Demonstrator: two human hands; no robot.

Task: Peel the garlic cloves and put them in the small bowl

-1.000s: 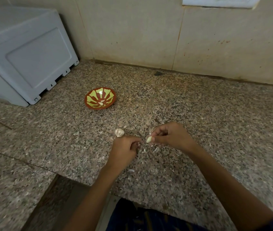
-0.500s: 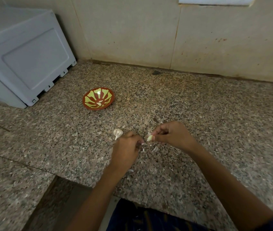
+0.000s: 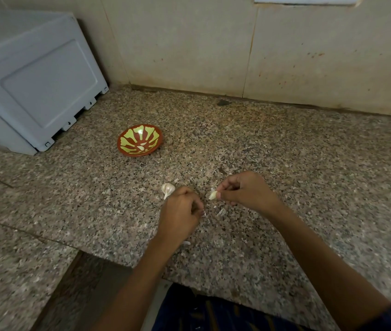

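My right hand (image 3: 247, 189) pinches a pale garlic clove (image 3: 213, 195) between thumb and fingertips, just above the granite counter (image 3: 285, 163). My left hand (image 3: 181, 212) hangs a short way left of the clove with its fingers curled; a thin sliver of peel (image 3: 204, 214) shows at its fingertips. A small garlic bulb (image 3: 167, 189) lies on the counter, touching the far side of my left hand. The small red bowl with yellow-green petals (image 3: 127, 134) stands further back and to the left, with a peeled clove (image 3: 142, 147) in it.
Bits of garlic skin (image 3: 221, 212) lie scattered on the counter between and below my hands. A large grey-white appliance (image 3: 34, 82) fills the back left corner. A tiled wall (image 3: 237, 44) closes the back. The counter's front edge runs near my body.
My left hand has drawn away from the clove, down and to the left, opening a gap between the hands. The right hand holds the clove in about the same place.
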